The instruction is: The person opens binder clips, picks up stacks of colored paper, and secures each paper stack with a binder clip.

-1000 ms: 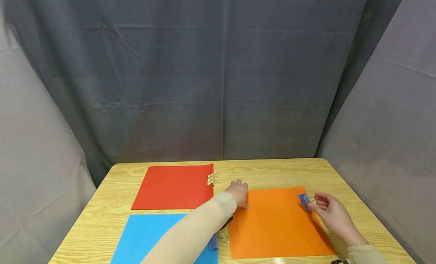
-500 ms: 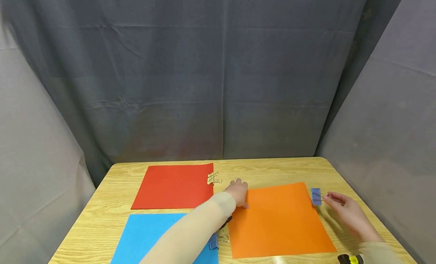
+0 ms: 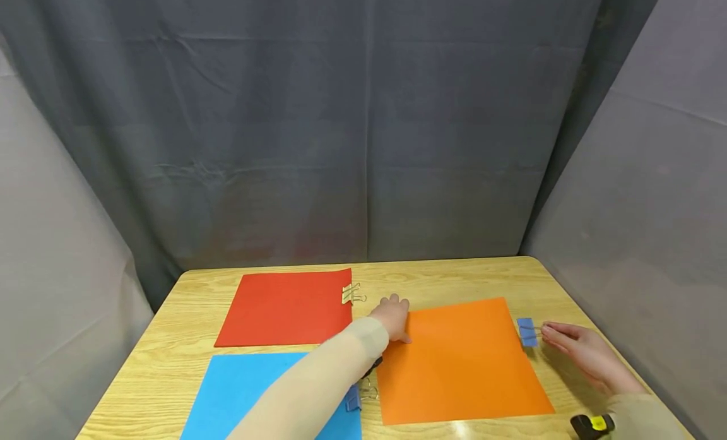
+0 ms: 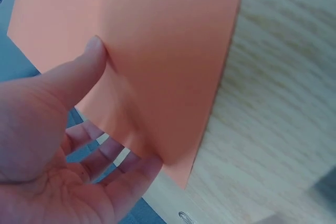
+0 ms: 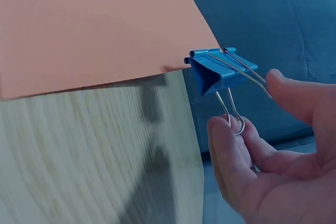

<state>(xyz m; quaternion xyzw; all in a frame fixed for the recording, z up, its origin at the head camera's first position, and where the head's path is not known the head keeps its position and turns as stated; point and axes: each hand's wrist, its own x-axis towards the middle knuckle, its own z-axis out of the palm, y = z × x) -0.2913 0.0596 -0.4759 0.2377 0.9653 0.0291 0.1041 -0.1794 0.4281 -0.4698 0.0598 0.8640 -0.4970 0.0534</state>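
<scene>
Near the middle of the table, my left hand holds the left edge of an orange sheet of paper. In the left wrist view, the thumb lies on top of the sheet and the other fingers are at its edge, partly underneath. To the right, my right hand pinches a blue binder clip by its wire handles. The right wrist view shows the clip's mouth right beside the sheet's edge, its two lips close together. The thumb and fingers are on separate handles.
Red paper with a gold binder clip on its right edge lies at the back left. Nearer is blue paper with a blue binder clip, partly covered by my left arm. A grey curtain hangs behind the table.
The blue binder clip in my right hand has moved right, from over the orange sheet's right edge to just beside it. My left hand keeps its place on the sheet.
</scene>
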